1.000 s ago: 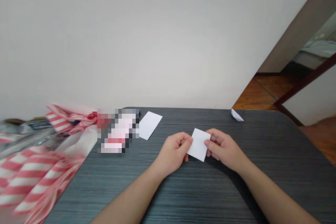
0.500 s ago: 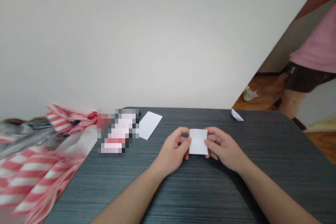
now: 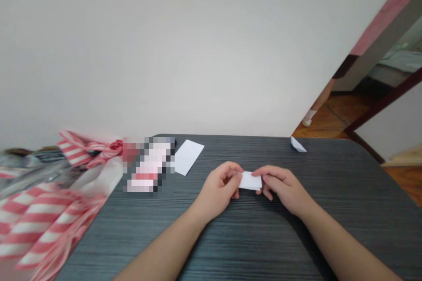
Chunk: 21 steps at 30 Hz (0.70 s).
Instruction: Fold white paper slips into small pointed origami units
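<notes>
A small white piece of paper (image 3: 249, 181), folded over on itself, is held between my two hands just above the dark table (image 3: 231, 241). My left hand (image 3: 221, 191) pinches its left edge with thumb and fingers. At the right side my right hand (image 3: 285, 189) grips it, the index finger lying along the top fold and the thumb close by. Layers show at the paper's lower right corner. Beyond my left hand lies a flat white sheet of paper (image 3: 189, 157). A small folded white paper (image 3: 298, 144) rests at the far edge, beyond my right hand.
A blurred-out phone-like object (image 3: 150, 164) lies at the table's left edge. Red-and-white striped cloth (image 3: 42, 219) and clear plastic are heaped left of the table. A white wall (image 3: 211, 52) stands behind. At right, a person's leg (image 3: 321, 96) shows by the doorway.
The held paper has gone from a near-square to a shorter strip, its top folded down. My right fingers have shifted onto the fold. The person at right has moved mostly behind the wall.
</notes>
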Motion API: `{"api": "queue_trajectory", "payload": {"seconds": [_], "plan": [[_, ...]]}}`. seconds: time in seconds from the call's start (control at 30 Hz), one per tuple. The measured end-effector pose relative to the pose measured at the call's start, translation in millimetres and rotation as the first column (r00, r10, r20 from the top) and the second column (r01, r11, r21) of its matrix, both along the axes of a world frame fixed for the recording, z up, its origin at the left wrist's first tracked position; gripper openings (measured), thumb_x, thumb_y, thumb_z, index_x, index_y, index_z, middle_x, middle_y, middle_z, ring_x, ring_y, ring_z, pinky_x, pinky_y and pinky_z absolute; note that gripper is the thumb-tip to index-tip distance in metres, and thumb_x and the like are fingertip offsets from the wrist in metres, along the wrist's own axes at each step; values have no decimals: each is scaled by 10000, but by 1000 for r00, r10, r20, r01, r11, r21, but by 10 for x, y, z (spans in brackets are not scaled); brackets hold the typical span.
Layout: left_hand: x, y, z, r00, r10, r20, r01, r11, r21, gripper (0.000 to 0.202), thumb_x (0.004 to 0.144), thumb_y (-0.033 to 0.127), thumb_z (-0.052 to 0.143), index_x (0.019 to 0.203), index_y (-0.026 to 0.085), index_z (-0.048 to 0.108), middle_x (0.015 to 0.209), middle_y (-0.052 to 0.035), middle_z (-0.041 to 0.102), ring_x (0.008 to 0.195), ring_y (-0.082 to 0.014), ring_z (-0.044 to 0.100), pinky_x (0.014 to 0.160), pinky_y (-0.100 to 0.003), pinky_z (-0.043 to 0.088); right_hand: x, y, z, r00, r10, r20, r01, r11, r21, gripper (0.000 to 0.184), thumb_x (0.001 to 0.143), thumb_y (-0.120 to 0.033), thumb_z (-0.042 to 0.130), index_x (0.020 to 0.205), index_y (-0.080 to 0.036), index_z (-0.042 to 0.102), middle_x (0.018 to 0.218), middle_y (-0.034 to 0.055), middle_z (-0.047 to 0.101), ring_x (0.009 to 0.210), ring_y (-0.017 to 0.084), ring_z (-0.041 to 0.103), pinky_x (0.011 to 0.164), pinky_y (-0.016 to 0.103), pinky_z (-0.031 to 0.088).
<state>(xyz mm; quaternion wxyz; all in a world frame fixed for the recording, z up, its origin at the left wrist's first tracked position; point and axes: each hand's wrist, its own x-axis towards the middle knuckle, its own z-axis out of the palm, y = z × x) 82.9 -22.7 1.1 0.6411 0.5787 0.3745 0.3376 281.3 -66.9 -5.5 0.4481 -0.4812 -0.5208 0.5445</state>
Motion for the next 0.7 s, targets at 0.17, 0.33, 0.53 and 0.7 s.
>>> {"api": "queue_trajectory", "payload": {"seconds": [0.17,0.33,0.53,0.7], "plan": [[-3,-1,0,999,-38,-39,39,999,38,142,890,307,571,953,180,560,577,57,555,504,-98,525,514,-202,378,-48,4,21,991,-10,133,16,999,-41,306,898,-317,554,1157,-161,602,645,-21,638,380,76,456,384,201,328],[-5,5,-9,999,-36,-40,38,998,43,204,882,307,577,1042,181,558,601,54,567,504,-104,539,514,-207,386,-57,18,-12,975,-27,222,39,998,-48,226,888,-327,585,1033,-169,653,604,-20,625,385,82,457,390,205,326],[-6,16,16,984,-88,-154,96,994,47,262,910,391,542,959,147,624,667,-11,665,484,-103,516,482,-211,373,-35,17,-27,965,-118,235,121,993,2,211,875,-299,604,1043,-183,657,607,-21,620,428,95,482,417,211,336],[-21,12,75,965,-107,-240,129,988,79,324,927,405,511,803,149,665,638,-11,666,481,-102,503,498,-211,373,-47,12,6,956,-115,269,113,993,26,187,868,-285,609,1016,-186,668,611,-25,609,452,102,511,430,217,336]]}}
